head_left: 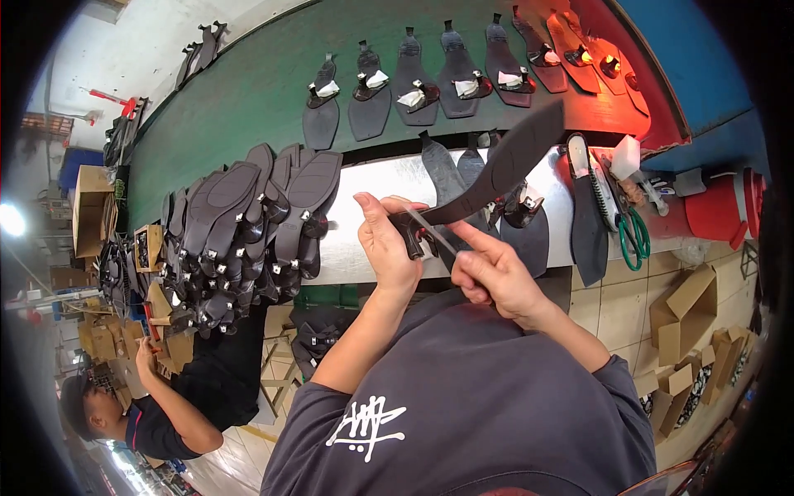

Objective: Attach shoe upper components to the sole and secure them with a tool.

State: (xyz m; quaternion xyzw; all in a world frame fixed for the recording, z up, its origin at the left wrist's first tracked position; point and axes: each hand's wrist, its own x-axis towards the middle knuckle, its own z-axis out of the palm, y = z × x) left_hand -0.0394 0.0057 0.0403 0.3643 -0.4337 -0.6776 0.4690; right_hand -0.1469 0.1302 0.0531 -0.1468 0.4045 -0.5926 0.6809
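My left hand grips a black shoe sole at its heel end, thumb raised, and the long sole slants up to the right. A dark glossy heel hangs under that end. My right hand is closed round a thin flat blade-like tool, its index finger stretched toward the sole. The tool's narrow grey edge lies against the heel end; its handle is hidden in the fist. Behind them, more black soles lie on the pale metal worktop.
A pile of heeled black soles is heaped at left. More soles line the green belt, some under orange light. Green-handled scissors and a red container stand at right, open cardboard boxes below. A co-worker works at lower left.
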